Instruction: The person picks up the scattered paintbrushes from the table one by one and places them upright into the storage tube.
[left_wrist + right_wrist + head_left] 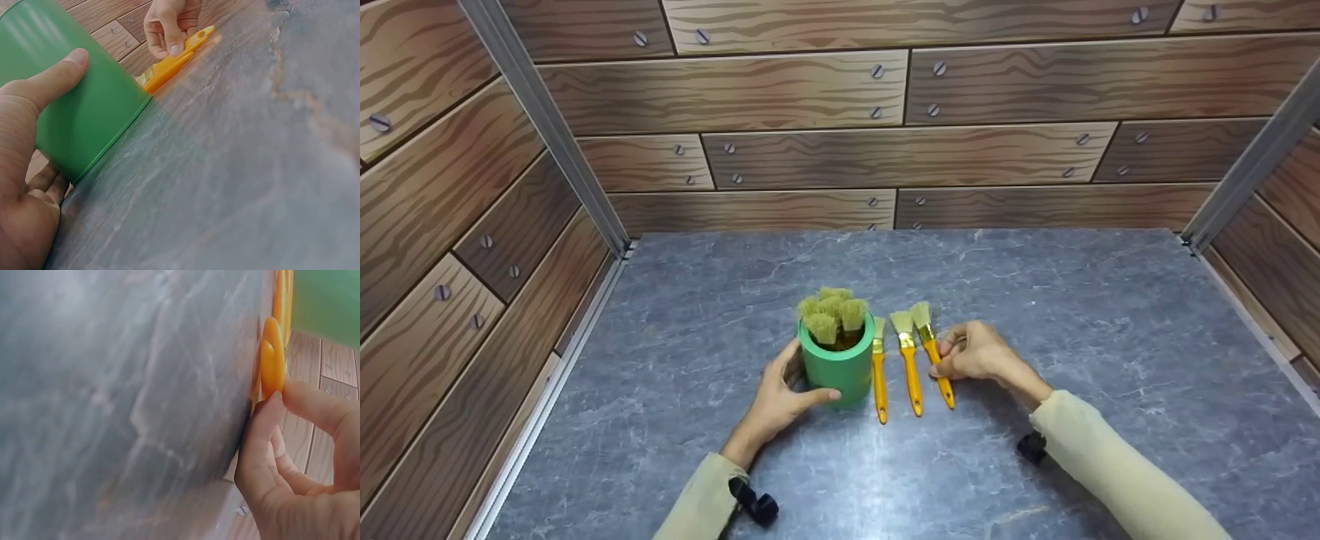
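Observation:
A green cylindrical cup [840, 375] stands upright on the table, holding several paintbrushes whose pale bristles [831, 311] point up. My left hand [776, 397] grips the cup from its left side, the thumb across its front; in the left wrist view the thumb lies on the green wall. Right of the cup lie three flat paintbrushes with yellow-orange handles: one close beside it [880, 375], a middle one [910, 367] and a rightmost paintbrush [936, 360]. My right hand [979, 352] pinches the rightmost handle between thumb and fingertips, also visible in the right wrist view [304, 455].
The grey marbled tabletop [720, 300] spreads around the cup and paintbrushes. Wood-patterned walls [810, 90] enclose it at the back and both sides, with metal strips [562, 157] along the corners. A black strap device [754, 502] sits on each wrist.

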Demonstrator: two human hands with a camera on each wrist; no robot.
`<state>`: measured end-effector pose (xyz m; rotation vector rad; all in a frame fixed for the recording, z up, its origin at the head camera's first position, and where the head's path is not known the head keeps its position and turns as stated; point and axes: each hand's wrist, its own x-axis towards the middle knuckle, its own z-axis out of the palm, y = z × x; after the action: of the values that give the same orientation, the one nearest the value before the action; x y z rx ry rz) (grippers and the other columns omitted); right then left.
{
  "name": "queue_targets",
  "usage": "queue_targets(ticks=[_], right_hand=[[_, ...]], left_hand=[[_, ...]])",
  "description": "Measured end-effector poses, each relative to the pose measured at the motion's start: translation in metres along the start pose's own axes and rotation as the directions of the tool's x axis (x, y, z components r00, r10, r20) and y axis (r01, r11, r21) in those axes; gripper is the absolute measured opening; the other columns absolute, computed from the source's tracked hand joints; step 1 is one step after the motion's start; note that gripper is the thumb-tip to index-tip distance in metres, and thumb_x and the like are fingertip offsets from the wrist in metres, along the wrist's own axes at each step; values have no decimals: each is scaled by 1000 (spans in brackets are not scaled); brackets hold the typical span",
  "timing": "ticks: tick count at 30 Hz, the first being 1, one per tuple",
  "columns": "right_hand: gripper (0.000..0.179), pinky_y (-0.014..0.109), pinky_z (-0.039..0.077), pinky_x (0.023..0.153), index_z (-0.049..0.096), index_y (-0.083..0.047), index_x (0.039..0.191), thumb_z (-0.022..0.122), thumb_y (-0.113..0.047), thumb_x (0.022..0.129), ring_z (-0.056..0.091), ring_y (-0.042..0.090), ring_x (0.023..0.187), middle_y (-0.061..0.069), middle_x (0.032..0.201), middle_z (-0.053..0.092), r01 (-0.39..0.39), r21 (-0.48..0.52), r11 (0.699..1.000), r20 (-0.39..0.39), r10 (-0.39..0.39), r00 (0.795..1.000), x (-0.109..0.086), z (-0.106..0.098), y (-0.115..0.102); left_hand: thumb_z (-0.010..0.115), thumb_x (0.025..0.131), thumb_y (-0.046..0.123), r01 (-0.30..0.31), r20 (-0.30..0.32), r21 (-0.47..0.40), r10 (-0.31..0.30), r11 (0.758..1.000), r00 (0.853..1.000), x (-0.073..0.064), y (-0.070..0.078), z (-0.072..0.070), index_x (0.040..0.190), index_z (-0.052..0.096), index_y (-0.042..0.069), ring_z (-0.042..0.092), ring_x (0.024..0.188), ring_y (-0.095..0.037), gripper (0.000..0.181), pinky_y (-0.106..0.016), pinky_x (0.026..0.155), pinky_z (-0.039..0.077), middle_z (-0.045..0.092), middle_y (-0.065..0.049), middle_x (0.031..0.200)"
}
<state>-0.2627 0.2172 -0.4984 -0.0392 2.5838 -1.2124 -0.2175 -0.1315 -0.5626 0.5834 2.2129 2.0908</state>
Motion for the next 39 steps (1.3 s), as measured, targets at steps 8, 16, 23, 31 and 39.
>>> queue_targets(ticks=[8,16,23,31,39], right_hand=[[35,23,52,59,68,-4,91,97,-13,74,56,12,66,-2,71,62,18,48,999,24,-19,1000,1,-7,-1],[31,23,61,68,70,4,105,90,-6,83,67,11,74,2,81,70,35,178,983,69,-48,996,-4,-15,-11],[34,29,66,81,71,9,118,85,-4,90,68,15,86,6,96,70,89,268,959,77,-114,991,-14,-26,-24],[28,35,68,83,72,9,115,82,-4,92,73,18,86,10,98,71,188,310,932,57,-215,975,-26,-37,-45],[27,42,67,89,71,12,117,79,-2,96,78,22,94,15,108,70,251,387,887,61,-297,953,-33,-39,-67]], left_hand=[[96,82,21,11,-7,6,-11,1000,1000,0,1,0,167,37,29,44,155,-23,104,-47,129,37,50,2,165],[96,82,20,28,-14,12,-28,1000,1000,0,1,-1,168,35,26,43,155,-26,105,-49,129,37,49,-1,165],[96,83,20,25,-13,19,-25,999,1000,0,0,-1,168,36,28,42,156,-26,104,-49,129,36,49,-1,165],[95,83,21,2,-10,24,-2,1000,1000,0,1,-1,168,35,25,42,156,-29,104,-51,129,37,48,-4,166],[96,82,20,10,-10,13,-10,1000,1000,0,1,0,168,36,28,43,156,-24,105,-47,129,37,49,0,165]])
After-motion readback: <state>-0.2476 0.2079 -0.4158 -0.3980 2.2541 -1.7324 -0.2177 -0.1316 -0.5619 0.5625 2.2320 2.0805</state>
